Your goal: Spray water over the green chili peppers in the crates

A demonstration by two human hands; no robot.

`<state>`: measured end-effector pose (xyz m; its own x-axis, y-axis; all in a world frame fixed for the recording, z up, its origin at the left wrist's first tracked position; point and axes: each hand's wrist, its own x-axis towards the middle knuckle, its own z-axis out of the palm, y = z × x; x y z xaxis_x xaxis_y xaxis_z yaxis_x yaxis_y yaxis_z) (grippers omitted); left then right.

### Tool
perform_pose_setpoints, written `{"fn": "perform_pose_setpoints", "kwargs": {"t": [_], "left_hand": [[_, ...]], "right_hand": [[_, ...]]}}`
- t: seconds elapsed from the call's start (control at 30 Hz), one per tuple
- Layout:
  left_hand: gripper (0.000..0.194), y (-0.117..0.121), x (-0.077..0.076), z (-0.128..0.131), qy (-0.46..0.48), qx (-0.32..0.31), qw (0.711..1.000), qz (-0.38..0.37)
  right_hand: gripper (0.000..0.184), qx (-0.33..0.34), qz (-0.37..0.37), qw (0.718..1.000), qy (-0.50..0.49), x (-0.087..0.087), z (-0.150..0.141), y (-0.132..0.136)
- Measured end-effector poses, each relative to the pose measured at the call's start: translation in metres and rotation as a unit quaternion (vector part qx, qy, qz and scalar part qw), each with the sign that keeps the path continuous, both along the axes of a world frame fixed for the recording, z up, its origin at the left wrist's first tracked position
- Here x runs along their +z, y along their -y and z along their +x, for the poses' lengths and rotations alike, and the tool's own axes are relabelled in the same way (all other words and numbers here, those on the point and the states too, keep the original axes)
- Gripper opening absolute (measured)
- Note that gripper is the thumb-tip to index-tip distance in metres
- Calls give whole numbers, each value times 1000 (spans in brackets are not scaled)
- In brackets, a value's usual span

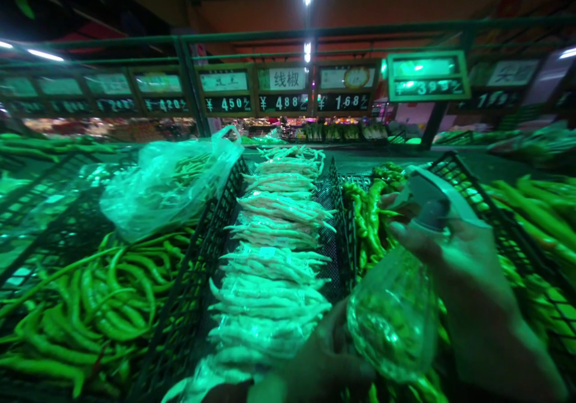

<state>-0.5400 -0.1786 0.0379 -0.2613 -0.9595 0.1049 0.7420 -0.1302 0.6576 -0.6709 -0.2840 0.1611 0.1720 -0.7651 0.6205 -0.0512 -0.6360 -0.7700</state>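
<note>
1. This is a food shop, in the part where vegetables are sold.
2. Long green peppers [103,307] lie piled in a black wire basket [189,295].
3. Pale white beans in clear wrapped packs [274,259] fill the next basket.
4. Dark price signs with glowing numbers [283,88] hang in a row on a green metal rail [315,31].
5. More shelves of greens [342,132] stand far behind.

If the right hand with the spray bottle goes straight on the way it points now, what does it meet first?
Probably the green peppers in the black crate just ahead of the right hand. The spray bottle in its grip points forward-left; depth is unclear.
</note>
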Motion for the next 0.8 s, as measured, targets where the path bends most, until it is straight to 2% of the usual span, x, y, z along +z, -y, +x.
{"fn": "perform_pose_setpoints", "kwargs": {"t": [0.1, 0.23, 0.4, 0.47, 0.57, 0.63, 0.73, 0.8], "left_hand": [[94, 1, -3, 0, 15, 12, 1000, 5], [90, 2, -4, 2, 4, 6, 1000, -14], [84, -2, 3, -1, -13, -13, 998, -55], [83, -2, 6, -1, -15, -32, 996, -76], [88, 0, 9, 1, 21, -31, 997, -68], [90, 0, 8, 4, 54, -26, 997, -57], [62, -3, 5, 9, 97, -15, 994, -46], [43, -6, 1, 10, 110, -9, 993, -37]], "right_hand": [[42, -8, 1, 1000, -13, 0, 0, 4], [60, -12, 5, 1000, -11, 0, 1, 6], [43, 3, 15, 999, -38, 0, 5, 0], [51, 10, 13, 999, -49, -1, 6, -1], [70, 28, 17, 998, -52, -5, 7, 2], [64, 32, 24, 998, -53, -9, 6, 6], [45, 26, 47, 997, -50, -16, 2, 9], [50, 30, 68, 997, -36, -20, -2, 9]]}}
